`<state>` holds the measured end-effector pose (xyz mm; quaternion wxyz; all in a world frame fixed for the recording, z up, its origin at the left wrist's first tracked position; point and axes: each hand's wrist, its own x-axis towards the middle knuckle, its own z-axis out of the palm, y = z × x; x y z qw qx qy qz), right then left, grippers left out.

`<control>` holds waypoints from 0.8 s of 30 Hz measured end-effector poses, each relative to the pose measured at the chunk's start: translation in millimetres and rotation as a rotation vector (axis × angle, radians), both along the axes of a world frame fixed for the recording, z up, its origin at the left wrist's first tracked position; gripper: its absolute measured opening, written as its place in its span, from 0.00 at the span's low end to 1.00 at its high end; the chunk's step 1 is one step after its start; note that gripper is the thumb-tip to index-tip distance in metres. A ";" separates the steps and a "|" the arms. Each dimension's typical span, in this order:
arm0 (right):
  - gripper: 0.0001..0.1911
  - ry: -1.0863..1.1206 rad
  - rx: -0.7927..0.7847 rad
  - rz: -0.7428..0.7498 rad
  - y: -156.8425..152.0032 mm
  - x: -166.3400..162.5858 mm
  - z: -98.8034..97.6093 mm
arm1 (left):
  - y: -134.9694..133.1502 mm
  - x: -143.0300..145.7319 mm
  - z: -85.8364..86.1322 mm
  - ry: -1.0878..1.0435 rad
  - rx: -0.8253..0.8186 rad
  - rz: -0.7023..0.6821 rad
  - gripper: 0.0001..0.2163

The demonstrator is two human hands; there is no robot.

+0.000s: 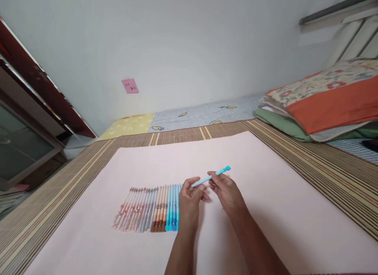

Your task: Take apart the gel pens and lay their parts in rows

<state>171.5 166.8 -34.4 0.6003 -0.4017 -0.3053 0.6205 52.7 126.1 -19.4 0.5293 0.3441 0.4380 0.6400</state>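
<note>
A light blue pen (213,175) is held between both hands above a pale pink sheet (265,212). My left hand (189,202) pinches its near end, fingers closed. My right hand (226,190) grips the pen's middle, with the capped end sticking out up and to the right. Just left of my left hand lies a neat row of pens (147,209), side by side: pinkish ones on the left, grey, then brown, then blue ones on the right, touching my left hand's side.
The pink sheet lies on a striped woven mat (325,164) on a bed. Folded bedding and an orange patterned pillow (330,97) sit at the right. A dark cabinet (26,121) stands at the left. A pink note (130,86) sticks to the white wall.
</note>
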 end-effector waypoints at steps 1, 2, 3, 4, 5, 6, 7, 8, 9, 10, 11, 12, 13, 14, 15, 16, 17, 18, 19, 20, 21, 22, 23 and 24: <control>0.22 -0.006 0.001 -0.002 0.1 0.0 -0.7 | -0.1 0.1 0.7 -0.007 0.006 0.002 0.22; 0.22 -0.013 0.005 0.002 0.1 -0.1 -1.2 | -0.3 0.2 0.9 -0.015 0.008 0.009 0.20; 0.21 -0.019 0.012 0.010 0.0 -0.2 -1.4 | -0.4 0.2 0.6 -0.023 0.005 0.017 0.18; 0.21 -0.023 0.022 0.020 -0.4 -0.5 -1.2 | -0.6 0.3 0.1 -0.029 -0.008 0.026 0.18; 0.22 -0.024 0.031 0.031 -0.8 -0.8 -0.8 | -0.6 0.3 -0.6 -0.032 -0.029 0.035 0.19; 0.22 -0.022 0.040 0.042 -1.4 -1.3 0.0 | -0.6 0.3 -1.2 -0.031 -0.057 0.043 0.21; 0.22 -0.018 0.047 0.050 -1.9 -1.7 0.8 | -0.6 0.3 -1.6 -0.028 -0.091 0.046 0.24; 0.23 -0.015 0.052 0.053 -2.3 -2.1 1.6 | -0.5 0.3 -1.5 -0.024 -0.124 0.043 0.26; 0.23 -0.012 0.053 0.053 -2.6 -2.5 2.3 | -0.4 0.4 -1.0 -0.025 -0.147 0.037 0.28; 0.23 -0.009 0.049 0.051 -2.6 -2.7 2.9 | -0.3 0.3 -0.1 -0.038 -0.153 0.032 0.29; 0.23 -0.004 0.040 0.047 -2.6 -2.8 3.2 | -0.2 0.3 1.1 -0.063 -0.142 0.026 0.29; 0.24 0.004 0.025 0.040 -2.4 -2.8 3.2 | -0.1 0.1 2.4 -0.093 -0.116 0.022 0.27; 0.25 0.012 0.007 0.033 -2.2 -2.6 3.1 | 0.1 -0.2 3.4 -0.122 -0.082 0.022 0.26; 0.25 0.020 -0.010 0.026 -2.0 -2.4 2.8 | 0.3 -0.6 4.1 -0.145 -0.052 0.023 0.25; 0.26 0.027 -0.023 0.021 -1.9 -2.2 2.5 | 0.6 -1.1 4.3 -0.159 -0.033 0.022 0.26; 0.26 0.029 -0.029 0.020 -1.9 -2.0 2.2 | 1.0 -1.7 3.9 -0.165 -0.025 0.021 0.25; 0.26 0.029 -0.029 0.021 -2.0 -2.1 2.0 | 1.4 -2.2 3.2 -0.166 -0.025 0.024 0.23; 0.26 0.029 -0.025 0.025 -2.2 -2.3 1.8 | 1.8 -2.7 2.2 -0.166 -0.030 0.030 0.22; 0.26 0.030 -0.018 0.029 -2.5 -2.6 1.8 | 2.2 -3.0 1.2 -0.167 -0.038 0.037 0.21; 0.26 0.033 -0.013 0.034 -2.8 -3.2 1.9 | 2.5 -3.2 0.4 -0.169 -0.049 0.046 0.21; 0.26 0.037 -0.010 0.040 -3.1 -3.8 2.1 | 2.7 -3.3 -0.1 -0.173 -0.061 0.057 0.21; 0.25 0.041 -0.009 0.045 -3.2 -4.4 2.3 | 3.0 -3.2 -0.1 -0.178 -0.075 0.068 0.22; 0.25 0.044 -0.012 0.048 -3.3 -4.9 2.5 | 3.2 -3.0 0.3 -0.186 -0.091 0.081 0.23; 0.25 0.047 -0.017 0.048 -3.1 -5.3 2.7 | 3.4 -2.8 1.0 -0.196 -0.106 0.097 0.24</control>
